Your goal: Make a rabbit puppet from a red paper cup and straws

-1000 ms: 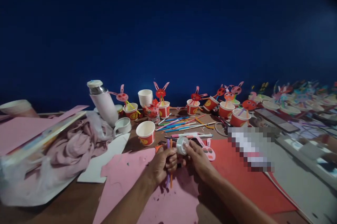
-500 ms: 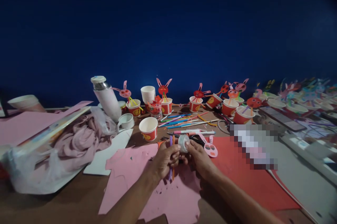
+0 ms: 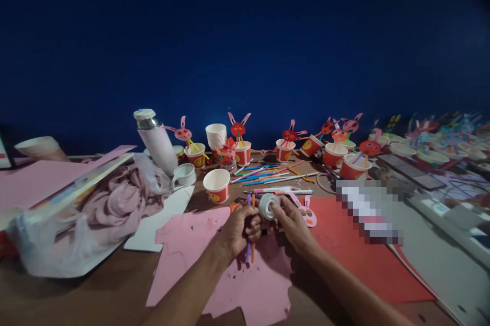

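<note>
In the head view my left hand (image 3: 242,227) is closed around two thin sticks, one purple (image 3: 248,253) and one orange (image 3: 253,249), held nearly upright. Close beside it my right hand (image 3: 294,222) grips a small roll of clear tape (image 3: 267,206), its round side turned toward me. Both hands hover over a cut sheet of pink paper (image 3: 191,249) with small dark scraps on it. A pink paper rabbit face (image 3: 309,218) lies just behind my right hand, partly hidden by it. Whether a tape strip stretches between the hands, I cannot tell.
A paper cup (image 3: 216,183) stands behind my left hand, with loose coloured sticks (image 3: 264,178) to its right. Rabbit-topped cups (image 3: 243,153) line the wall. Red paper (image 3: 363,265) lies right; a flask (image 3: 156,142), mug (image 3: 184,175) and plastic bag (image 3: 53,249) are left.
The tape roll has turned in my right hand, so more of its open centre shows. My left fingers have drawn slightly away from the roll, still holding the sticks.
</note>
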